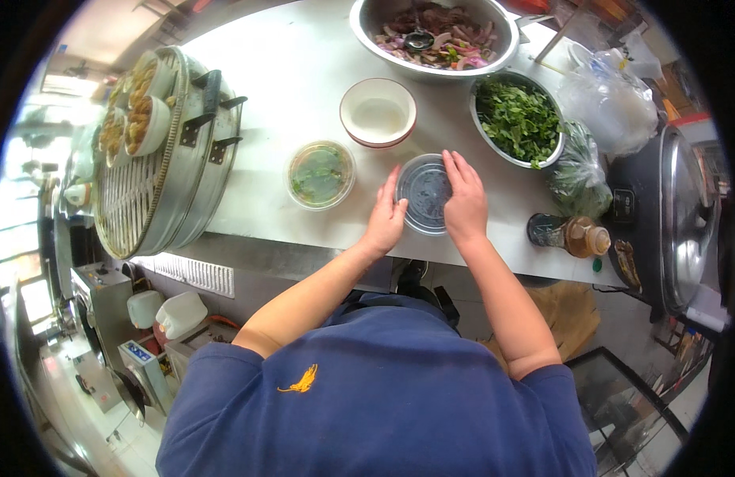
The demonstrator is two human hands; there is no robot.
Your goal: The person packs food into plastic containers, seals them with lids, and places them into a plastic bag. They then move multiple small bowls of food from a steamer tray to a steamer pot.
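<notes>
A round clear plastic tub (424, 194) sits near the counter's front edge, between my two hands. My left hand (388, 217) holds its left side, thumb against the rim. My right hand (465, 197) rests along the right side, fingers lying over the edge of the top. The tub looks dark inside; I cannot tell what it contains. To the left stands a similar lidded tub (321, 175) with chopped greens in liquid. Just beyond, white bowls with red rims (378, 113) are stacked together.
A metal bowl (509, 39) of sliced meat and onion has a ladle in it. Beside it are a bowl of chopped herbs (516, 119), plastic bags (612, 107), a sauce bottle (567, 234) and a black cooker (659, 214). Left stands a metal steamer (182, 161) bearing filled bowls.
</notes>
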